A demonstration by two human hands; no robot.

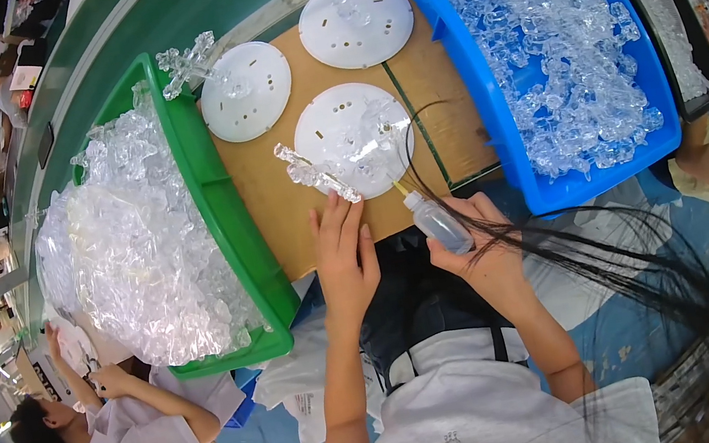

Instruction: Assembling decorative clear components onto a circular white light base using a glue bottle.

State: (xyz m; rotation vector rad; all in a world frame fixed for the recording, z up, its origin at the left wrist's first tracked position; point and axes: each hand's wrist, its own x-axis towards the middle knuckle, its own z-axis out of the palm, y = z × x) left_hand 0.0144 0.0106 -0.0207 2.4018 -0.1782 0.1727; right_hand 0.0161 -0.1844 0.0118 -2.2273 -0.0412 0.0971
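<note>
A white round disc [325, 126] with small holes and slots lies before me, with a clear plastic cross-shaped structure [316, 172] on it that reaches past its near left rim. My left hand [344, 246] has its fingers stretched out, their tips at the disc's near edge and beside the clear piece's near end. In my right hand [481, 248] is a small clear squeeze bottle [440, 224] with a thin yellowish nozzle. The nozzle tip points at the disc's near right rim; whether it touches is too small to tell.
Two similar white discs, one at left [249, 99] and one farther back [357, 31], carry clear pieces. A green bin [228, 214] at left and a blue bin [483, 94] at right hold many clear parts. Dark hair strands hang near my right hand. A co-worker [147, 431] sits at left.
</note>
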